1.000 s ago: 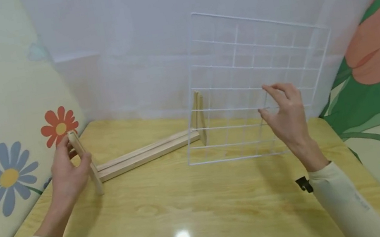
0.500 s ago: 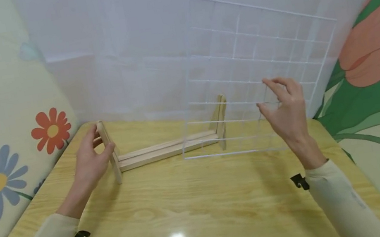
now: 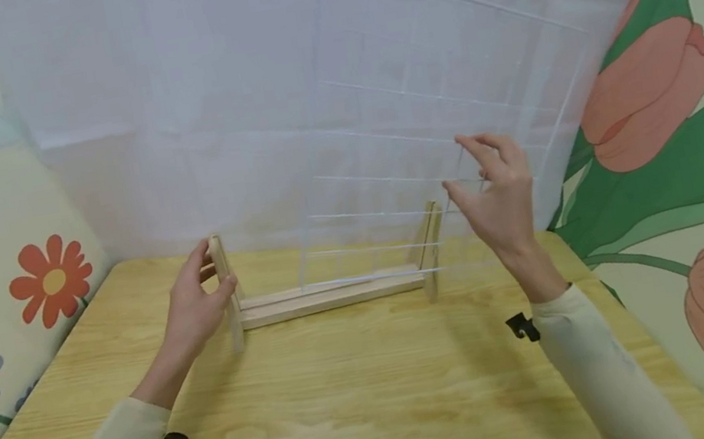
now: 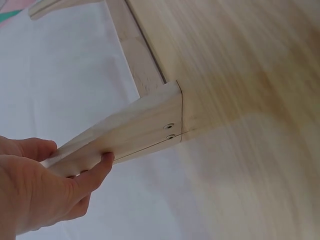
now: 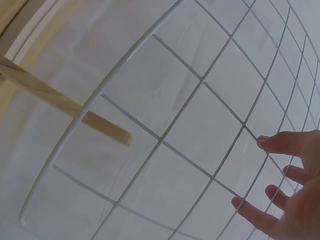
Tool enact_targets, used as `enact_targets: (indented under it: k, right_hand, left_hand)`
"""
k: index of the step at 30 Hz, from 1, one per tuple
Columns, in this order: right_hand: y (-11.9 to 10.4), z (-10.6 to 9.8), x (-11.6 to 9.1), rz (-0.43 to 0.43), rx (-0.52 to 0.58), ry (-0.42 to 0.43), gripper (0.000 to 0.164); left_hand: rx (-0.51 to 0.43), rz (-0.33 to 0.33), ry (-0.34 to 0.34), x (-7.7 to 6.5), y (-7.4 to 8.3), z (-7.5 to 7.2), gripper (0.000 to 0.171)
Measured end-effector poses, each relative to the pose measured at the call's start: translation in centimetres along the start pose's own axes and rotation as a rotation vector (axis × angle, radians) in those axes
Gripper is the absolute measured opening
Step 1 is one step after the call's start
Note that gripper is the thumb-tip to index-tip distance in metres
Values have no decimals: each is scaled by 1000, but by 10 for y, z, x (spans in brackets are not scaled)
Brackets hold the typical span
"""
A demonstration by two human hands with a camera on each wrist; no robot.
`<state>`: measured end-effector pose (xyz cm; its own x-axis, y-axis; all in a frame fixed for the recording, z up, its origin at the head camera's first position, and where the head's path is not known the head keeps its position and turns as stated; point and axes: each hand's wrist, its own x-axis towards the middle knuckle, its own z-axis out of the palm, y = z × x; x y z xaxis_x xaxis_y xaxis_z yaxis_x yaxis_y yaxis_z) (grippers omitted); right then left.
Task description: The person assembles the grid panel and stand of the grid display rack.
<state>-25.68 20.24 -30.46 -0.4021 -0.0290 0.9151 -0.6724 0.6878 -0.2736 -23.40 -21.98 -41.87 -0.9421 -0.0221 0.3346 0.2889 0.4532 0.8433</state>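
My left hand (image 3: 194,300) grips the left upright of a pale wooden stand (image 3: 331,302), which has a long base bar and a slotted post at each end. Seen from the left wrist, the thumb and fingers lie on opposite sides of the post, above two screw heads (image 4: 169,126). My right hand (image 3: 505,194) holds a white wire grid panel (image 5: 202,79) by its wires, fingertips spread over one square. The panel is raised and tilted, its lower edge overlapping the stand's base bar in the head view. Whether they touch, I cannot tell.
The stand is on a glossy wood-grain table (image 3: 355,405). Behind it hangs a white sheet (image 3: 217,79). Flower-patterned panels flank the table, with a red flower (image 3: 53,281) at left and pink tulips (image 3: 652,91) at right.
The stand has swung straighter and moved right with my left hand. My right hand has raised the grid, whose lower edge now overlaps more of the base bar. The head view has shifted.
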Motion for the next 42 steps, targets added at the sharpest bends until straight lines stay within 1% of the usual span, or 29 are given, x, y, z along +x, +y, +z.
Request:
enact_targets:
  k: [3, 6, 9, 14, 20, 24, 29, 34, 36, 42]
  right_hand:
    - [-2, 1, 12, -16, -12, 9, 53]
    - [-4, 1, 22, 26, 6, 10, 54]
    - [-5, 0, 31, 49, 12, -2, 54]
    - [-12, -2, 46, 67, 31, -3, 55]
    - [-20, 1, 64, 25, 70, 23, 53]
    - [-21, 5, 73, 13, 71, 23, 52]
    - [-17, 11, 77, 35, 69, 22, 52]
    - [-11, 18, 73, 85, 43, -1, 55]
    - [-9, 20, 71, 89, 25, -11, 56]
    - [-6, 26, 66, 56, 0, -5, 54]
  left_hand:
    - [-27, 1, -23, 6, 2, 10, 75]
    - [-46, -3, -51, 9, 5, 19, 76]
    - [-54, -9, -81, 12, 9, 26, 76]
    - [-86, -23, -129, 18, 14, 33, 76]
    - [-114, -23, -172, 26, 15, 39, 76]
    - [-129, -32, -182, 29, 16, 41, 75]
    - [-147, -41, -185, 30, 18, 43, 74]
    - [-156, -48, -193, 28, 16, 45, 74]
    - [-157, -51, -194, 28, 15, 46, 74]
    - [-174, -43, -190, 26, 14, 45, 76]
